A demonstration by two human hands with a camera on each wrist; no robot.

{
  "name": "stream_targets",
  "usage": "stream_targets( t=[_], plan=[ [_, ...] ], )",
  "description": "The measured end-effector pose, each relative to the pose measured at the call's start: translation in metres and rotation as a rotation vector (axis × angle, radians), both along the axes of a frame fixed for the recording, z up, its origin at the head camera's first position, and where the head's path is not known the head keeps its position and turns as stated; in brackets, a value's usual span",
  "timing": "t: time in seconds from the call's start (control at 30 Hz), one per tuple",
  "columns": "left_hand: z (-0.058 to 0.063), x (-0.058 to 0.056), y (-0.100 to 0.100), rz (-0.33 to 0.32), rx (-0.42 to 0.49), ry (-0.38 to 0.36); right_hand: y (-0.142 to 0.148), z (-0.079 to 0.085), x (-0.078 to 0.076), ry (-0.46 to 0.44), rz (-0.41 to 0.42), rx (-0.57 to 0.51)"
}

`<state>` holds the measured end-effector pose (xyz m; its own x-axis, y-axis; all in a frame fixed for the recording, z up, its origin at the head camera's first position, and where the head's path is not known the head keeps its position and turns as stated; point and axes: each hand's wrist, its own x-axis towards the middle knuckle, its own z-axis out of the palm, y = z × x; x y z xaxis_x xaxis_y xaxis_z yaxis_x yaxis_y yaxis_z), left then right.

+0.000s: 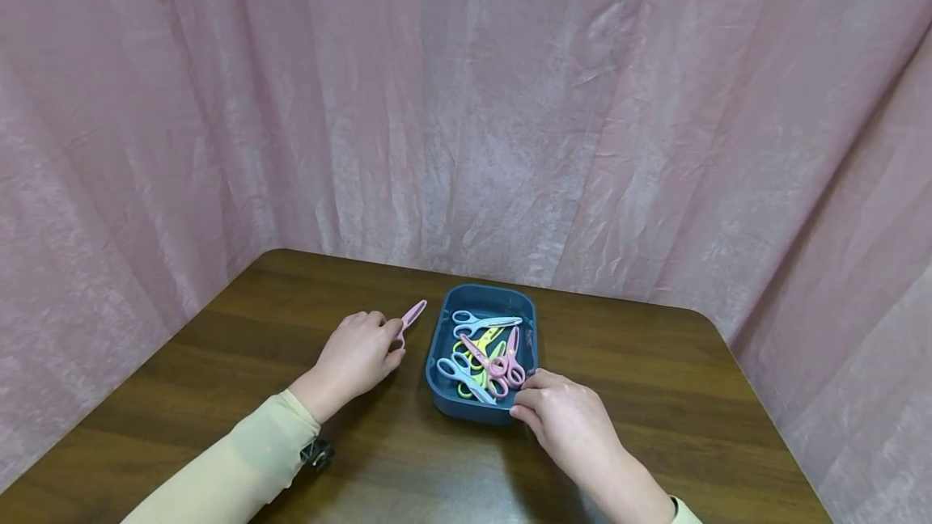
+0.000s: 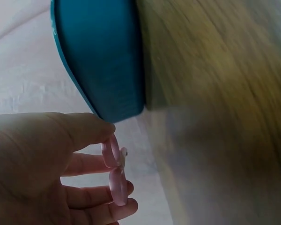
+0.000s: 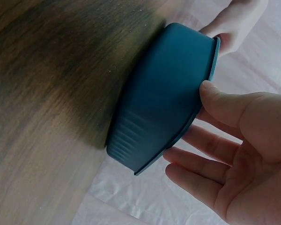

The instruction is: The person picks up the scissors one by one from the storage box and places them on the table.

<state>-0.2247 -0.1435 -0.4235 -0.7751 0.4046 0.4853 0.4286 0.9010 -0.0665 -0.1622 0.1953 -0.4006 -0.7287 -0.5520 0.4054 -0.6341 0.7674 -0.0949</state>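
Note:
Pink scissors [image 1: 414, 313] are pinched in my left hand [image 1: 358, 356], just left of the dark blue plastic tray [image 1: 466, 410]. In the left wrist view, my thumb and fingers hold the scissors by their pink handle loops [image 2: 117, 185], while the blades are hidden. My right hand [image 1: 571, 420] grips the tray's near right corner. The right wrist view shows the thumb on the tray's rim [image 3: 196, 105] and the fingers on its other side. Inside the tray lie several scissors: light blue scissors [image 1: 476, 323], yellow ones [image 1: 489, 338] and pink ones [image 1: 512, 362], overlapping each other.
The tray stands on a brown wooden table [image 1: 641, 378] with rounded far corners. Pink curtains [image 1: 466, 103] hang behind the table and along both sides. A small black device [image 1: 317, 454] sits at the left wrist.

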Motion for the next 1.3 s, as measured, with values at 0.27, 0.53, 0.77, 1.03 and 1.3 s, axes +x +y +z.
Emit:
stream_targets(
  t=[0.27,0.53,0.77,1.03,1.3],
  plan=[
    [-0.002,-0.001,-0.012,0.063,-0.029,-0.085,0.0,0.0,0.0,0.013,0.003,0.001],
    [-0.003,-0.009,-0.022,0.107,-0.055,-0.158,0.003,0.0,-0.002,0.005,0.004,-0.008],
    [-0.004,-0.007,-0.032,0.122,-0.064,-0.18,0.002,0.0,-0.002,0.0,0.008,-0.018],
    [-0.007,-0.008,-0.041,0.13,-0.083,-0.25,0.0,-0.001,-0.003,0.013,0.022,-0.003],
    [-0.01,-0.011,-0.042,0.138,-0.1,-0.292,0.002,-0.003,-0.002,0.013,0.017,0.004]
  ],
)
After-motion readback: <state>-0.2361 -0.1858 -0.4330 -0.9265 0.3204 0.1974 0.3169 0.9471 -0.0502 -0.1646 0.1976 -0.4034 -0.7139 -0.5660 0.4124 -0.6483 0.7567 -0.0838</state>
